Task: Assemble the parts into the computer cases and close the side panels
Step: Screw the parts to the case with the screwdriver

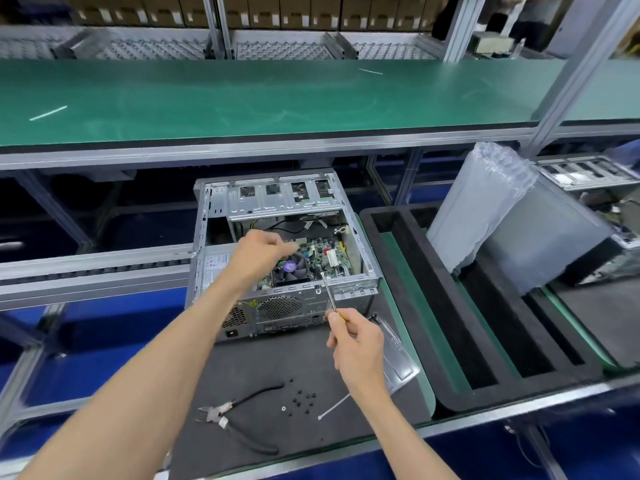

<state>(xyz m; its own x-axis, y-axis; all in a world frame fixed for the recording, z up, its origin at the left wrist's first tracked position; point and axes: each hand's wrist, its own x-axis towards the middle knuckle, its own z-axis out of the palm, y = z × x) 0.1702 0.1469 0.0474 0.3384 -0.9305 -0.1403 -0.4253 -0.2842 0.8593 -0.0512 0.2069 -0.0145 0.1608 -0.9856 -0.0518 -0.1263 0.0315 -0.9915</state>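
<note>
**Screwdriver in our right hand, left hand over the open case**

Our right hand curls around the yellow handle of a screwdriver, thumb up along it, and the thin metal shaft slants up and away so its tip sits at the rear top edge of the open computer case. Our left hand reaches into the case above the black CPU fan; its fingers are bent and drawn together, but we cannot tell whether they pinch anything. Beside the fan lies the green motherboard, and behind it the metal drive cage spans the far end of the case.

The case lies on its side, panel off, on a dark mat on the surface. A grey side panel lies just to the right of our right hand, beside the case. Near us on the mat lie black-handled cutters, a scatter of small black screws and a white cable tie. To the right sits a black foam tray, with clear air-cushion wrapping standing in it.
</note>
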